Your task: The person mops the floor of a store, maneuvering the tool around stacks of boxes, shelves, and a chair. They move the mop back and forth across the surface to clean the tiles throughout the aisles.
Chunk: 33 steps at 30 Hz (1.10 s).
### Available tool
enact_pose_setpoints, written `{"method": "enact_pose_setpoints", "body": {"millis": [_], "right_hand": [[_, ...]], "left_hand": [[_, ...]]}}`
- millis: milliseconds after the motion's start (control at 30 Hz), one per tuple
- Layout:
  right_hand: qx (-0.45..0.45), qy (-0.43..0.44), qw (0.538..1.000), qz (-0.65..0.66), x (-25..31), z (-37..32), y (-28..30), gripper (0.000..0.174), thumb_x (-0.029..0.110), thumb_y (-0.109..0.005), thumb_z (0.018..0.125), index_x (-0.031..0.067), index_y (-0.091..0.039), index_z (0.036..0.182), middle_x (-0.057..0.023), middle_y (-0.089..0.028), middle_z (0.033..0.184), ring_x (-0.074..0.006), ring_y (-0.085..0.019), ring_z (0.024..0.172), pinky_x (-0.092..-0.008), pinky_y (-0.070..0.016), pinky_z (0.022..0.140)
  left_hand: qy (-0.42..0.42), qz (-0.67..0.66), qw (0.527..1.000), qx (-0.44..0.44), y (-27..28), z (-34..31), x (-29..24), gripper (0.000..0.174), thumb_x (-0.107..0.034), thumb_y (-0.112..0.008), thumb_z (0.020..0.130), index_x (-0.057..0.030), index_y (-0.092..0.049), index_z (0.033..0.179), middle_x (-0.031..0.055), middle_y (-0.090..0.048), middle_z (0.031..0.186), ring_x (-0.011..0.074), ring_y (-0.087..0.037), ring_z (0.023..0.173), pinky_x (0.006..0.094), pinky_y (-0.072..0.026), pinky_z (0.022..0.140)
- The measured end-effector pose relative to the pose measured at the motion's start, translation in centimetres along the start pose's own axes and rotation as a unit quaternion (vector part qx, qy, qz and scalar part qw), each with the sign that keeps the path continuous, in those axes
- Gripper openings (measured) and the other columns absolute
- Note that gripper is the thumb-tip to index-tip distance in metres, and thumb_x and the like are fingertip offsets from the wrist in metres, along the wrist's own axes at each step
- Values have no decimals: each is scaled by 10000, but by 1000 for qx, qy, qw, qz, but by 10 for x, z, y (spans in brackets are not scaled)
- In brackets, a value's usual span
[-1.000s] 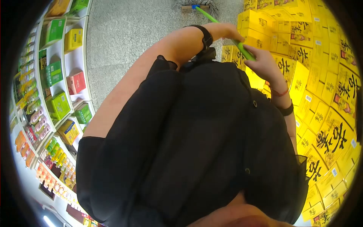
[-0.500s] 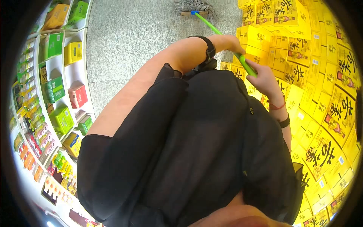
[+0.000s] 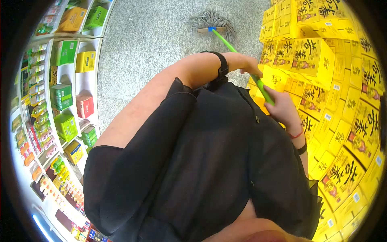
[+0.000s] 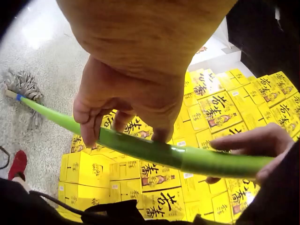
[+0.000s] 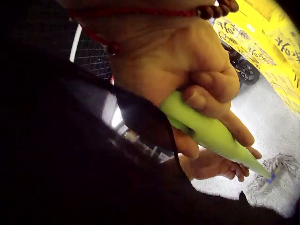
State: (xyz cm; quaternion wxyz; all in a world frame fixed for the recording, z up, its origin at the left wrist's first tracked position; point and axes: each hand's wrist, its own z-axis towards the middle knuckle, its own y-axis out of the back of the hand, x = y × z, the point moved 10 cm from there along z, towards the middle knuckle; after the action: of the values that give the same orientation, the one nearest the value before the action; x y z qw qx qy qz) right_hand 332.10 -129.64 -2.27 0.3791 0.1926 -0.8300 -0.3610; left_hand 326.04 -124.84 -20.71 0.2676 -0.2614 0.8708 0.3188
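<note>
A string mop with grey strands [image 3: 211, 19] lies with its head on the floor at the top of the head view. Its green handle [image 3: 223, 40] slants down toward my body. My left hand [image 4: 131, 89] reaches across and holds the handle lower down, fingers bent over it on both sides in the left wrist view. Nearer my body, my right hand [image 3: 285, 109], with a red bracelet, grips the handle's thick end. In the right wrist view its fingers [image 5: 206, 101] wrap the green grip.
Stacked yellow cartons [image 3: 306, 60] fill the right side, close by my right arm. White shelves [image 3: 98, 80] with boxes and packets line the left. Between them runs a grey speckled floor [image 3: 141, 32]. A red shoe [image 4: 18, 165] shows in the left wrist view.
The mop head, both hands, the cartons and the shelf boxes now appear lower in the head view. More of the mop strands show. Both hands keep hold of the handle.
</note>
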Motion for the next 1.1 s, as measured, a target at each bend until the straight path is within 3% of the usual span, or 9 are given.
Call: {"method": "enact_pose_setpoints", "body": {"millis": [167,233,367,433,533,667,733,833,1100], "right_hand": [[11,7,1000,3,-34,73,21,456,166,-542,683,23,-521,1116,-236,-584,763,-381,-568,729,-431,-454,688],[-17,53,998,-7,-38,107,33,450,154,-536,675,21,-521,1105,-235,-578,734,-387,-563,705,-442,-450,666],[0,71,997,-20,-49,165,49,430,151,-521,673,12,-507,1080,-223,-579,718,-387,-561,707,-459,-446,660],[-10,93,995,-24,-48,186,55,427,149,-519,672,12,-506,1076,-223,-580,723,-388,-561,711,-460,-447,662],[-9,109,993,-33,-37,215,72,419,143,-516,671,10,-505,1068,-226,-581,732,-390,-561,721,-461,-447,667],[8,99,994,-34,-31,251,92,411,138,-516,673,4,-501,1061,-234,-581,751,-393,-559,736,-464,-443,677],[5,100,994,-43,-28,275,107,414,139,-517,674,4,-500,1066,-236,-580,753,-393,-559,738,-465,-442,677],[1,80,996,-47,-27,317,131,423,152,-524,678,16,-508,1079,-244,-577,759,-394,-558,740,-461,-443,682],[-20,75,997,-24,11,447,210,410,173,-532,685,58,-529,1078,-230,-583,759,-392,-559,756,-448,-448,692]], "left_hand": [[17,31,999,28,52,58,30,637,-566,-448,757,34,-619,884,206,-612,874,309,-602,782,390,-458,724],[2,62,996,-70,90,78,46,576,-524,-470,750,-24,-614,997,176,-609,973,324,-587,876,401,-449,775],[27,6,993,-112,130,87,69,517,-492,-423,808,-50,-599,1008,186,-583,1022,326,-531,996,394,-399,858],[80,-15,987,-135,153,86,84,487,-461,-417,824,-95,-539,1120,178,-548,1100,336,-502,1042,394,-380,894],[83,-21,986,-142,180,90,98,484,-436,-410,834,-100,-493,1173,172,-518,1152,339,-476,1076,393,-364,917],[66,-16,984,-164,221,93,110,465,-425,-415,834,-95,-510,1147,166,-523,1148,341,-498,1042,400,-380,899],[0,32,979,-203,242,122,120,454,-425,-418,799,-49,-627,943,181,-599,989,329,-554,952,398,-414,835],[50,-14,983,-175,287,128,142,433,-419,-423,817,-65,-583,1009,169,-580,1039,340,-553,938,409,-421,817],[25,-9,981,-191,438,127,185,440,-427,-418,817,-58,-606,965,174,-604,961,333,-559,923,409,-420,806]]}}
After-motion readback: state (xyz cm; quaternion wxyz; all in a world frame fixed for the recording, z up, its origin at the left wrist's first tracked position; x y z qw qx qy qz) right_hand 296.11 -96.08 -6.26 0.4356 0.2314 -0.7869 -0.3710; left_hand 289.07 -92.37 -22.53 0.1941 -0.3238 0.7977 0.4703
